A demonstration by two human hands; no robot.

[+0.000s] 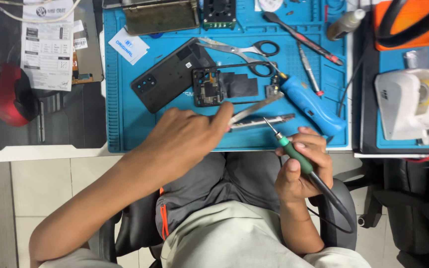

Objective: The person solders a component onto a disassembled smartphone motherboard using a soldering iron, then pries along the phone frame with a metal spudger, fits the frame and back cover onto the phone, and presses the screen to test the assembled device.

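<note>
My right hand (301,166) grips a soldering iron (294,151) with a green collar and black handle, its tip pointing up-left toward the blue mat's front edge. My left hand (187,136) reaches over the mat (125,124) and pinches metal tweezers (254,108) whose tips point right. Just beyond the left fingers lies an opened phone frame (224,84) with its board exposed, and a black back cover (167,74) rests to its left. A thin metal strip (264,120) lies under the tweezers.
Scissors (247,49), a blue-handled tool (311,104), a red-and-black screwdriver (304,38) and a small bottle (346,22) lie on the mat. A white tape dispenser (408,104) stands at right. A red object (6,94) and a paper sheet (48,44) sit at left.
</note>
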